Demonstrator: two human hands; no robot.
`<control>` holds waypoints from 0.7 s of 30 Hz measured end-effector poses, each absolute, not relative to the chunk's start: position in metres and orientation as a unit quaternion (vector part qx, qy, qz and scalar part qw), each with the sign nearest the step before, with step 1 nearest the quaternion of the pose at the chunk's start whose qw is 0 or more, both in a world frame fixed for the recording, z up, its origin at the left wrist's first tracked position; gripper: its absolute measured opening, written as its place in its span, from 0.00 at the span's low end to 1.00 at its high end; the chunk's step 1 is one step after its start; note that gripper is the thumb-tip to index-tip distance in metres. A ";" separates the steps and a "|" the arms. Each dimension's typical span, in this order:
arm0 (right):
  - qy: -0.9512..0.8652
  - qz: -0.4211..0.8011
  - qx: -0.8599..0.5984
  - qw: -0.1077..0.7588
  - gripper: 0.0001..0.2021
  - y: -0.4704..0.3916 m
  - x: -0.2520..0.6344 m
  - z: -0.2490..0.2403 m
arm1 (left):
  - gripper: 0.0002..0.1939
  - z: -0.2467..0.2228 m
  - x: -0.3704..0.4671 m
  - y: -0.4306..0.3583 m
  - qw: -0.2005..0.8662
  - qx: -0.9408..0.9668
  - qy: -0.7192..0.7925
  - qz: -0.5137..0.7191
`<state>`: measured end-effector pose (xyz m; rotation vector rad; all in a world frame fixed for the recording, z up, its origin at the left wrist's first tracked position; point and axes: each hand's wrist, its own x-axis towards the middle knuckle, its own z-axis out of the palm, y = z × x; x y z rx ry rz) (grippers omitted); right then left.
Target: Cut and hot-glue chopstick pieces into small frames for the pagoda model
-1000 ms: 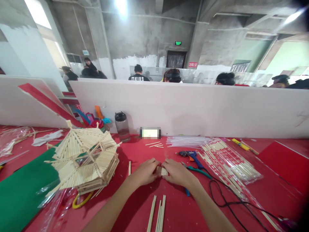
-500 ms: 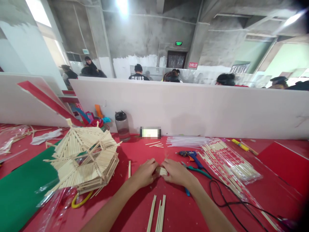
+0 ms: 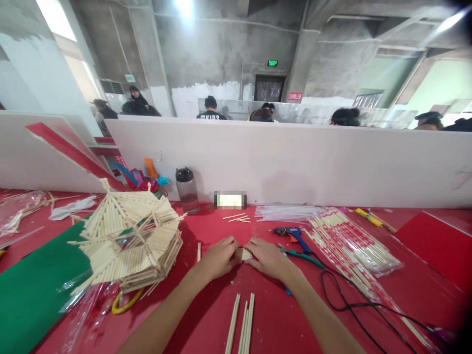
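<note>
Both hands meet at the middle of the red table around a small panel of short wooden sticks (image 3: 244,254). My left hand (image 3: 220,256) grips its left end, fingers curled, and my right hand (image 3: 266,255) grips its right end. Fingers cover both ends of the panel, so only its pale middle shows. Nearer to me, between my forearms, lie several loose wooden sticks (image 3: 246,322). Another short stick (image 3: 199,252) lies left of my left hand. A blue glue gun (image 3: 291,233) and green-handled pliers (image 3: 304,257) rest just beyond and right of my right hand.
A large wooden-stick structure (image 3: 129,238) stands at left, with yellow-handled scissors (image 3: 125,302) by its base. A bottle (image 3: 187,191) stands near the white partition (image 3: 295,162). Bagged sticks (image 3: 357,241), clear glue sticks (image 3: 287,213) and a black cable (image 3: 346,307) lie to the right.
My hands and the small stick panel stay almost in place, with the fingers shifting slightly around it. The whole view has moved a little.
</note>
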<state>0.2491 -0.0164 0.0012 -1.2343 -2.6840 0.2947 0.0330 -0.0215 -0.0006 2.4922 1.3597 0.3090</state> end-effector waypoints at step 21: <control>-0.896 0.128 -0.417 0.083 0.11 -0.019 0.255 0.013 | 0.13 -0.002 0.025 -0.017 0.155 0.861 0.461 0.147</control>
